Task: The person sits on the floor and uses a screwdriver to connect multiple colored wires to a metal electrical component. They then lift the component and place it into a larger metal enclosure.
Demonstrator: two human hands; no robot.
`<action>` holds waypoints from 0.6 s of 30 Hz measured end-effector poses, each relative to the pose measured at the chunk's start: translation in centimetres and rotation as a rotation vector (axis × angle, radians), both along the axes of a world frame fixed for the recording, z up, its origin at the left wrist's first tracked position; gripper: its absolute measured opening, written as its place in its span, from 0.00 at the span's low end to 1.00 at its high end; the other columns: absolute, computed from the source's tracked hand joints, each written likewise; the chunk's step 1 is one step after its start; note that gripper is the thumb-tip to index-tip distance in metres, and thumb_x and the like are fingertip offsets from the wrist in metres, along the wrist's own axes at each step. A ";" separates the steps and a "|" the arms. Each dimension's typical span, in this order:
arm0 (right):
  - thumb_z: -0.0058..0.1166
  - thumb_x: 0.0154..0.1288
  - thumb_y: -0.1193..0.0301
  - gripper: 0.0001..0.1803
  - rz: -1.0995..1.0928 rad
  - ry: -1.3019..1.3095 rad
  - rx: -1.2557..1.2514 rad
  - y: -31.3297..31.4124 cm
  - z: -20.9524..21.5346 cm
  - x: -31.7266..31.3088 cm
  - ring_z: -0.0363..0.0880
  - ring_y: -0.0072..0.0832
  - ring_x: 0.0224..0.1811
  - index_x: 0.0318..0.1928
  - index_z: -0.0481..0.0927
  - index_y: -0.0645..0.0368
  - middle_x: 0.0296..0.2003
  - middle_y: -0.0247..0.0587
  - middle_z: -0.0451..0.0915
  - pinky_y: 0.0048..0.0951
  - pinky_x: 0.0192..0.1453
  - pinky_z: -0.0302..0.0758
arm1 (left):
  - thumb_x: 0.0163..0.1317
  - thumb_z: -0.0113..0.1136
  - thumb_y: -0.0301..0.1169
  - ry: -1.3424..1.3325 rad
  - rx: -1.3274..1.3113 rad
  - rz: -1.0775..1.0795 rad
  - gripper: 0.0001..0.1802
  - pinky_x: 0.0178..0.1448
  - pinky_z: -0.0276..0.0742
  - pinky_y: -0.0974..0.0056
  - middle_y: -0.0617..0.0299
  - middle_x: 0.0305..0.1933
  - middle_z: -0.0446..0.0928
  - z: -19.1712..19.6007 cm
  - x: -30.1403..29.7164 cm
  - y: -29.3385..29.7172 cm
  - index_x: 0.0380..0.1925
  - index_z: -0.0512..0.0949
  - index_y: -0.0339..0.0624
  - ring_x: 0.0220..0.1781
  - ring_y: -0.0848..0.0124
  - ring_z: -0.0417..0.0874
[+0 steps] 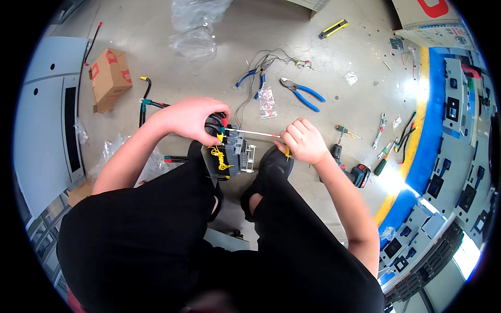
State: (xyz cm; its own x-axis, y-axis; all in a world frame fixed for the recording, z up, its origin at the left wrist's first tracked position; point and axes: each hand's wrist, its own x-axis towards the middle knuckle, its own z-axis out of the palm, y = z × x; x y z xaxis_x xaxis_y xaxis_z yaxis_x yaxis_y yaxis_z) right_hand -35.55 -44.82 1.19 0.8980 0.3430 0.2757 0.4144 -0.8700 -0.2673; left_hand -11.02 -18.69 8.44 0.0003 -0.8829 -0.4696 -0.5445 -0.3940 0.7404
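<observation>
Between my feet sits a grey and black electrical unit [239, 151], perhaps a circuit breaker, with a bundle of thin yellow cord [221, 159] and a clear sheet at its left side. My left hand [195, 122] is curled around short black cables [213, 124] with red, green and yellow sleeves at the unit's far left corner. Closed at the right is my right hand [303, 141], gripping one end of a thin light rod [255, 133] that shows red near my fingers. The rod's other end meets the unit by the cables. A small yellow piece pokes out beneath my right hand.
Blue-handled pliers [302, 94], cable cutters [262, 75] and a yellow utility knife [334, 28] lie ahead. At right are a cordless drill [347, 169], wrench [380, 130] and screwdriver [383, 161]. A cardboard box [110, 78] and cabinet [49, 120] stand left.
</observation>
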 end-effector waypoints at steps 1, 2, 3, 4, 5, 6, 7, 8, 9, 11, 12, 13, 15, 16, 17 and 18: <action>0.67 0.51 0.63 0.15 0.042 0.049 -0.005 -0.4 0.3 0.2 0.78 0.33 0.35 0.30 0.73 0.53 0.28 0.35 0.72 0.36 0.46 0.78 | 0.45 0.76 0.43 -0.006 0.011 0.000 0.34 0.60 0.76 0.52 0.51 0.51 0.82 0.0 0.0 0.1 0.53 0.77 0.44 0.56 0.49 0.81; 0.66 0.50 0.64 0.15 0.084 0.098 -0.011 -0.5 0.5 0.5 0.78 0.33 0.33 0.29 0.72 0.53 0.27 0.35 0.71 0.35 0.42 0.78 | 0.45 0.76 0.43 -0.012 0.022 0.000 0.34 0.60 0.76 0.52 0.51 0.51 0.82 0.0 -0.1 0.2 0.53 0.77 0.44 0.56 0.49 0.81; 0.65 0.50 0.65 0.14 0.089 0.101 -0.033 -0.8 0.4 0.7 0.78 0.33 0.30 0.28 0.71 0.53 0.26 0.35 0.71 0.35 0.38 0.77 | 0.45 0.76 0.43 -0.017 0.026 -0.003 0.35 0.61 0.76 0.52 0.51 0.51 0.81 0.0 -0.1 0.0 0.54 0.76 0.44 0.57 0.49 0.81; 0.64 0.50 0.66 0.13 0.093 0.104 -0.056 -1.0 0.3 0.9 0.78 0.33 0.28 0.27 0.70 0.53 0.25 0.35 0.71 0.35 0.34 0.76 | 0.45 0.76 0.43 -0.009 0.018 0.002 0.35 0.61 0.76 0.52 0.51 0.52 0.81 0.0 -0.1 0.0 0.54 0.76 0.44 0.57 0.49 0.81; 0.62 0.50 0.67 0.12 0.097 0.108 -0.079 -1.1 0.3 0.9 0.78 0.33 0.26 0.27 0.70 0.53 0.24 0.35 0.70 0.35 0.31 0.75 | 0.45 0.75 0.43 -0.001 0.010 0.006 0.35 0.61 0.77 0.52 0.51 0.52 0.81 0.0 -0.1 -0.1 0.54 0.76 0.44 0.57 0.49 0.81; 0.62 0.50 0.68 0.12 0.098 0.112 -0.070 -1.2 0.3 1.0 0.79 0.33 0.25 0.27 0.70 0.53 0.24 0.36 0.71 0.35 0.29 0.75 | 0.45 0.75 0.42 0.007 0.004 0.014 0.35 0.61 0.77 0.52 0.51 0.52 0.81 0.0 -0.1 0.0 0.54 0.76 0.44 0.57 0.49 0.81; 0.61 0.50 0.68 0.11 0.098 0.116 -0.061 -1.2 0.4 1.1 0.79 0.33 0.23 0.27 0.70 0.53 0.23 0.36 0.71 0.35 0.28 0.74 | 0.46 0.75 0.42 0.009 -0.001 0.018 0.35 0.61 0.77 0.52 0.51 0.53 0.81 0.0 -0.2 0.0 0.55 0.76 0.44 0.57 0.49 0.81; 0.60 0.50 0.69 0.10 0.097 0.121 -0.053 -1.2 0.4 1.1 0.79 0.33 0.22 0.27 0.70 0.53 0.23 0.36 0.71 0.35 0.26 0.74 | 0.46 0.75 0.41 0.012 -0.006 0.020 0.35 0.61 0.77 0.52 0.51 0.53 0.81 0.1 -0.2 0.0 0.55 0.76 0.44 0.58 0.49 0.81; 0.60 0.50 0.69 0.10 0.094 0.130 -0.031 -1.1 0.4 1.1 0.79 0.34 0.22 0.27 0.70 0.54 0.22 0.36 0.71 0.36 0.26 0.74 | 0.46 0.75 0.41 0.014 -0.011 0.024 0.34 0.60 0.77 0.52 0.51 0.53 0.81 0.2 -0.2 0.0 0.55 0.76 0.44 0.58 0.49 0.81; 0.59 0.50 0.69 0.10 0.087 0.148 0.013 -1.0 0.4 1.0 0.79 0.34 0.22 0.27 0.70 0.54 0.22 0.37 0.70 0.38 0.25 0.74 | 0.47 0.75 0.40 0.042 -0.015 0.033 0.34 0.60 0.77 0.52 0.51 0.53 0.81 0.3 -0.2 0.0 0.55 0.76 0.44 0.58 0.49 0.81; 0.60 0.49 0.69 0.10 0.076 0.179 0.021 -0.9 0.4 0.8 0.80 0.35 0.22 0.27 0.70 0.54 0.22 0.37 0.71 0.38 0.26 0.75 | 0.47 0.75 0.40 0.057 -0.017 0.037 0.34 0.60 0.77 0.52 0.51 0.53 0.81 0.3 -0.3 0.0 0.56 0.76 0.43 0.58 0.49 0.81; 0.60 0.49 0.70 0.10 0.065 0.210 0.029 -0.9 0.5 0.7 0.80 0.36 0.22 0.28 0.70 0.54 0.22 0.37 0.72 0.38 0.26 0.75 | 0.48 0.74 0.39 0.054 -0.022 0.038 0.34 0.60 0.77 0.52 0.51 0.53 0.81 0.2 -0.3 0.0 0.56 0.76 0.43 0.58 0.49 0.81; 0.62 0.47 0.70 0.12 0.038 0.271 0.053 -0.8 0.6 0.3 0.81 0.39 0.23 0.28 0.71 0.55 0.24 0.39 0.73 0.39 0.26 0.76 | 0.48 0.74 0.39 0.046 -0.031 0.040 0.33 0.61 0.77 0.52 0.51 0.54 0.81 0.0 -0.4 -0.1 0.56 0.76 0.43 0.58 0.49 0.81; 0.63 0.45 0.70 0.13 0.022 0.302 0.069 -0.7 0.6 0.2 0.81 0.40 0.24 0.29 0.71 0.55 0.24 0.39 0.74 0.40 0.27 0.76 | 0.49 0.74 0.40 0.046 -0.029 0.034 0.33 0.60 0.77 0.52 0.51 0.54 0.80 0.0 -0.4 -0.2 0.56 0.76 0.43 0.58 0.50 0.81; 0.64 0.44 0.70 0.14 0.006 0.333 0.085 -0.6 0.7 0.0 0.81 0.41 0.24 0.29 0.71 0.56 0.25 0.40 0.75 0.41 0.28 0.77 | 0.49 0.74 0.41 0.045 -0.027 0.028 0.34 0.60 0.77 0.52 0.51 0.54 0.80 0.1 -0.4 -0.2 0.56 0.76 0.43 0.58 0.50 0.81; 0.65 0.43 0.71 0.15 -0.010 0.356 0.096 -0.4 0.8 -0.2 0.82 0.42 0.25 0.30 0.72 0.56 0.26 0.41 0.75 0.41 0.28 0.77 | 0.50 0.74 0.43 0.045 -0.027 0.023 0.34 0.60 0.78 0.52 0.51 0.54 0.80 0.1 -0.4 -0.3 0.56 0.76 0.43 0.58 0.50 0.81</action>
State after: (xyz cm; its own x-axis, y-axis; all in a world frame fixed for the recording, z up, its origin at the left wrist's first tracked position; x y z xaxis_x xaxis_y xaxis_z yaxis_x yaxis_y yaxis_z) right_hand -35.72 -45.27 2.03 0.9467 0.3213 -0.0242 0.2721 -0.8374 -0.4742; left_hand -11.45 -18.98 8.57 0.0001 -0.8952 -0.4456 -0.5014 -0.3856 0.7745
